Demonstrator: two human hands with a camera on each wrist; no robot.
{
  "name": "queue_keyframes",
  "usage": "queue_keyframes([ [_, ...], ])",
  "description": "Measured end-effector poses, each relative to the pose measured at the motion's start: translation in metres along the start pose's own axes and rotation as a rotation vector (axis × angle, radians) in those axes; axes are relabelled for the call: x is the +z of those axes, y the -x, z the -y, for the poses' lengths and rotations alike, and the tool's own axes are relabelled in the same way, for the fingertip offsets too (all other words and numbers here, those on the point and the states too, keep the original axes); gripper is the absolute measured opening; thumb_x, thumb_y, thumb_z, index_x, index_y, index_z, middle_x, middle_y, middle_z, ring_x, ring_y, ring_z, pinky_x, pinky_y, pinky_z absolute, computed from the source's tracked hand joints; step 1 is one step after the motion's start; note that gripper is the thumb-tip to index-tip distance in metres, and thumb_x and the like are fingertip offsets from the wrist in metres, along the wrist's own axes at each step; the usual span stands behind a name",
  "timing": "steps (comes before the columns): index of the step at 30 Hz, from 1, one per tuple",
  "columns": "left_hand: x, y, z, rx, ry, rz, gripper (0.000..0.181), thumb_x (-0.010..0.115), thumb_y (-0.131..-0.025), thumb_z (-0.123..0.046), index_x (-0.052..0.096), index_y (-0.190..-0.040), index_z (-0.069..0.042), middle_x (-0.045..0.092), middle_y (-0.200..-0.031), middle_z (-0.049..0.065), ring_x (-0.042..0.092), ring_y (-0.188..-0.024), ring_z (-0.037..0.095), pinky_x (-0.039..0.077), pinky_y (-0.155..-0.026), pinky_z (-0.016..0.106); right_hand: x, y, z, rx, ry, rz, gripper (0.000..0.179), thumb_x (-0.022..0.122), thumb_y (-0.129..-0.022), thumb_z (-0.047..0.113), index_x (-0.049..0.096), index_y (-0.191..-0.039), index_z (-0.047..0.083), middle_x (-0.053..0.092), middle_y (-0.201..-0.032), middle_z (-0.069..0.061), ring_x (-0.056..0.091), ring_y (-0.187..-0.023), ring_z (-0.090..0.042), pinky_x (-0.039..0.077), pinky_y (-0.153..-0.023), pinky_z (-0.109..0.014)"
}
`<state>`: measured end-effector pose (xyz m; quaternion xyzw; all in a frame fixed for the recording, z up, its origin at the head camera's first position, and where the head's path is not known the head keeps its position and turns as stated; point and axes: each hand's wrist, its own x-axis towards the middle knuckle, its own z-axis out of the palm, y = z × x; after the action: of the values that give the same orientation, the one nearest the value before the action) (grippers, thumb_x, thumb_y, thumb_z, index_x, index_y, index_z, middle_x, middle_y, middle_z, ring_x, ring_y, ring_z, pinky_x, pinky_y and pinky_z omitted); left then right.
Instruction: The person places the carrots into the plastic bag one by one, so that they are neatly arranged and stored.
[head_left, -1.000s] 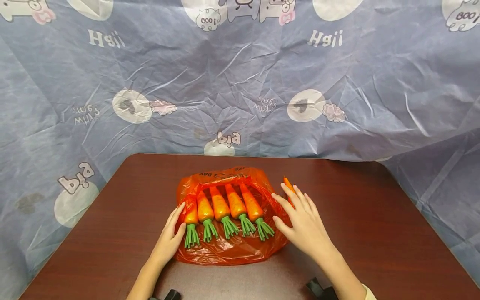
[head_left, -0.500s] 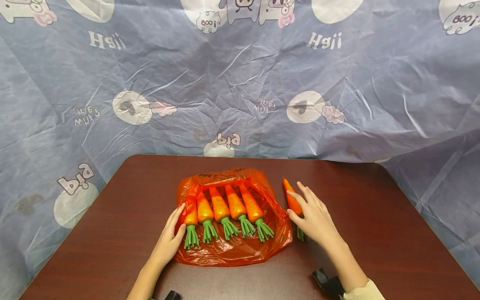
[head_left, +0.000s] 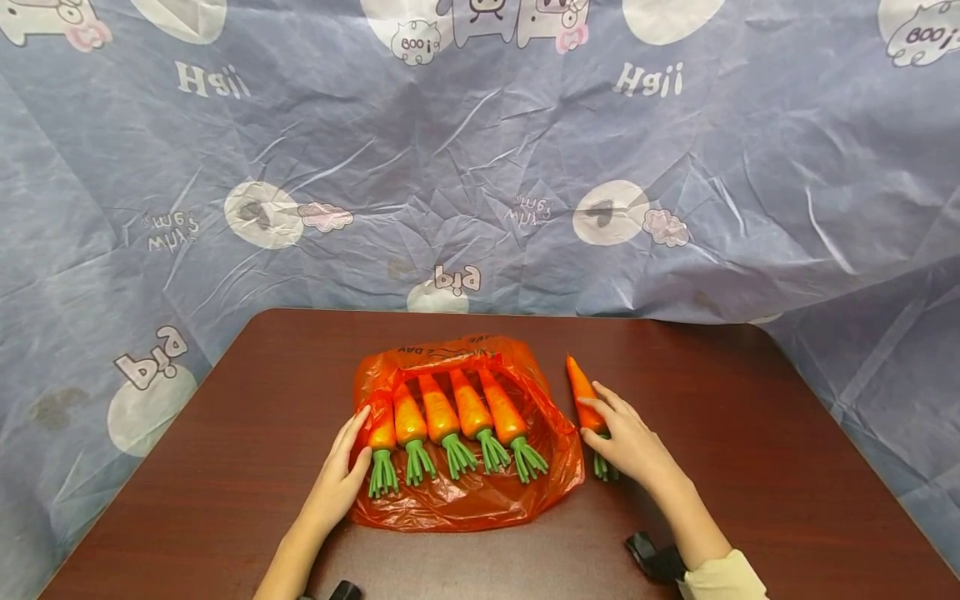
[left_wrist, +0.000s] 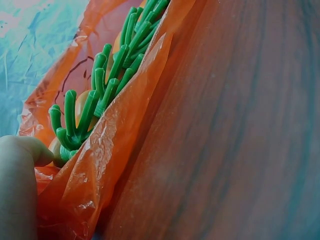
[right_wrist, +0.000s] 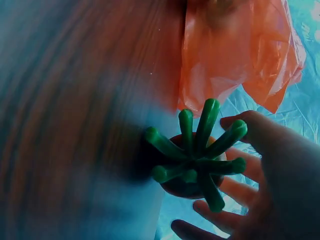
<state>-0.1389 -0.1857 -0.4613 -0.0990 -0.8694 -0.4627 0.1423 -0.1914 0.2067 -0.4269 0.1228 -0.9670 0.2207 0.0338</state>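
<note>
Several orange toy carrots (head_left: 439,408) with green stalks lie side by side in the open mouth of a thin red plastic bag (head_left: 465,512), stalks toward the person. At the bag's left edge rests the left hand (head_left: 341,475), fingers fairly straight along the plastic. In the left wrist view its thumb (left_wrist: 37,150) touches the base of the nearest carrot. Right of the bag, another carrot (head_left: 581,392) lies on the table. Over its stalk end is the right hand (head_left: 633,446), thumb and extended fingers spread around it; firm contact cannot be made out. Seen end-on, green stalks (right_wrist: 197,155) partly hide those fingers.
A dark reddish-brown wooden table (head_left: 750,433) carries everything. Behind it hangs a wrinkled blue-grey cloth (head_left: 465,150) with cartoon prints. A black wrist device (head_left: 652,558) sits by the right forearm.
The right hand has moved right and toward the person, away from the bag's right edge, uncovering more of the loose carrot. The left hand and the bagged carrots have stayed put.
</note>
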Motion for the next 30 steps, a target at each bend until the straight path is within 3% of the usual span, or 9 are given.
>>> queue_keyframes([
  [3,-0.004,0.001,-0.011,-0.001,0.012,0.006,0.051,0.047,-0.092,-0.002,0.032,-0.141,-0.008,0.032,-0.142,0.019,0.027,-0.132,0.035,0.02,-0.108,0.031,0.002,-0.001,-0.003,-0.022,-0.015,0.001,0.044,0.06,-0.082,0.023,0.055,-0.124,0.009,0.037,-0.141,-0.015,0.038,-0.123,-0.041,0.037,-0.085,-0.067],
  [6,-0.006,0.001,-0.017,0.003,0.013,0.009,0.05,0.047,-0.091,-0.001,0.033,-0.139,-0.005,0.032,-0.141,0.022,0.028,-0.13,0.037,0.023,-0.108,0.038,0.002,-0.001,-0.004,-0.046,-0.035,-0.004,0.044,0.061,-0.08,0.018,0.055,-0.122,0.006,0.04,-0.138,-0.019,0.043,-0.119,-0.042,0.039,-0.09,-0.06],
  [10,-0.004,0.0,-0.01,0.013,0.005,0.003,0.05,0.048,-0.09,0.0,0.034,-0.138,-0.001,0.033,-0.139,0.024,0.029,-0.128,0.038,0.024,-0.099,0.059,0.002,-0.003,-0.005,-0.048,-0.055,-0.014,0.043,0.062,-0.079,0.013,0.056,-0.121,0.004,0.041,-0.136,-0.02,0.046,-0.117,-0.041,0.04,-0.09,-0.057],
  [12,-0.001,-0.001,-0.001,0.014,-0.007,-0.002,0.051,0.049,-0.09,-0.001,0.033,-0.139,-0.004,0.033,-0.14,0.022,0.029,-0.127,0.035,0.025,-0.1,0.057,0.002,-0.003,-0.005,-0.042,-0.056,-0.013,0.042,0.062,-0.079,0.013,0.057,-0.12,0.004,0.042,-0.135,-0.02,0.046,-0.117,-0.04,0.041,-0.09,-0.057],
  [16,0.003,-0.001,0.016,0.021,-0.021,-0.012,0.053,0.05,-0.092,-0.008,0.032,-0.141,-0.014,0.034,-0.142,0.014,0.028,-0.128,0.023,0.022,-0.108,0.024,0.0,-0.002,-0.004,-0.034,-0.05,0.001,0.042,0.063,-0.079,0.013,0.057,-0.12,0.003,0.043,-0.135,-0.02,0.045,-0.118,-0.041,0.04,-0.09,-0.058],
  [20,0.003,-0.001,0.021,0.047,0.008,-0.012,0.053,0.05,-0.092,-0.011,0.032,-0.141,-0.018,0.034,-0.143,0.012,0.027,-0.129,0.022,0.012,-0.098,0.002,-0.004,0.0,-0.002,-0.029,-0.044,0.012,0.042,0.063,-0.078,0.014,0.058,-0.119,0.003,0.044,-0.133,-0.021,0.046,-0.117,-0.041,0.039,-0.091,-0.058],
  [23,0.003,-0.001,0.02,0.049,0.016,0.0,0.052,0.049,-0.093,-0.011,0.032,-0.142,-0.017,0.033,-0.143,0.013,0.028,-0.13,0.029,0.022,-0.109,0.025,-0.009,0.001,0.001,-0.024,-0.038,0.01,0.042,0.063,-0.078,0.015,0.058,-0.118,0.004,0.045,-0.133,-0.021,0.047,-0.116,-0.041,0.039,-0.09,-0.058],
  [27,0.002,-0.002,0.02,0.044,0.019,0.011,0.052,0.048,-0.093,-0.01,0.031,-0.142,-0.016,0.032,-0.143,0.016,0.027,-0.13,0.035,0.024,-0.1,0.062,-0.018,0.004,0.006,-0.01,-0.026,0.005,0.042,0.062,-0.079,0.016,0.058,-0.119,0.004,0.045,-0.133,-0.02,0.047,-0.116,-0.041,0.039,-0.088,-0.059],
  [30,0.001,-0.002,0.02,0.047,0.034,0.012,0.053,0.049,-0.092,-0.01,0.031,-0.142,-0.016,0.031,-0.143,0.016,0.026,-0.13,0.035,0.024,-0.099,0.063,-0.026,0.006,0.01,-0.004,-0.019,-0.002,0.043,0.062,-0.079,0.016,0.058,-0.12,0.005,0.044,-0.134,-0.02,0.047,-0.116,-0.041,0.039,-0.088,-0.059],
])
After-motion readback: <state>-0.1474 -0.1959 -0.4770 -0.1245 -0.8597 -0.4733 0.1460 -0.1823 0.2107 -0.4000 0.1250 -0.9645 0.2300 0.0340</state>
